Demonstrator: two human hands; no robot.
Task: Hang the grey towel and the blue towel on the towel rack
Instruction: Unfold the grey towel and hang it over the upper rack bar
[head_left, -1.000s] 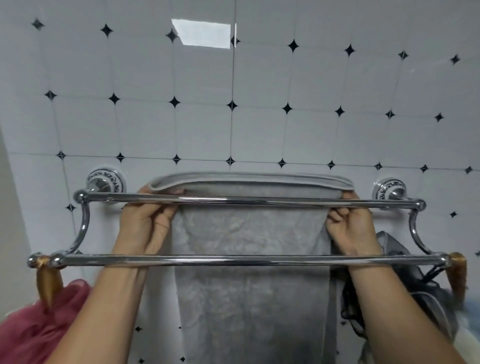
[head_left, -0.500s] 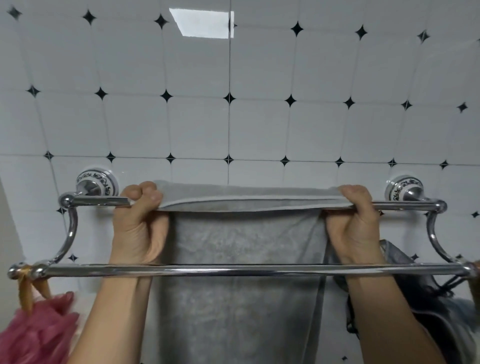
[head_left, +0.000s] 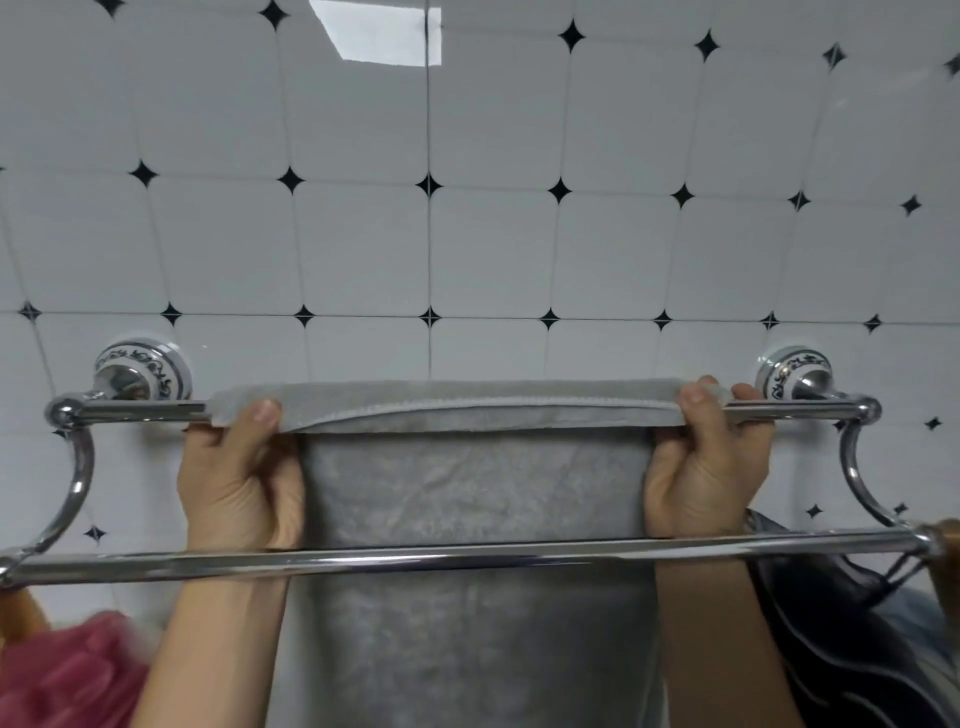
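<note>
The grey towel (head_left: 478, 483) lies folded over the rear upper bar of the chrome towel rack (head_left: 467, 558) and hangs down behind the front lower bar. My left hand (head_left: 239, 483) pinches the towel's top left edge against the upper bar. My right hand (head_left: 701, 467) grips the top right edge the same way. Both forearms come up from below, behind the front bar. No blue towel shows in this view.
White wall tiles with black diamonds (head_left: 429, 184) back the rack. A pink mesh sponge (head_left: 67, 670) hangs at the lower left. A dark bag (head_left: 841, 639) hangs from the rack's right end, close to my right forearm.
The towel's top edge has come forward over the upper bar, and both hands have spread it wider along the bar. The view has tilted up and closer to the rack.
</note>
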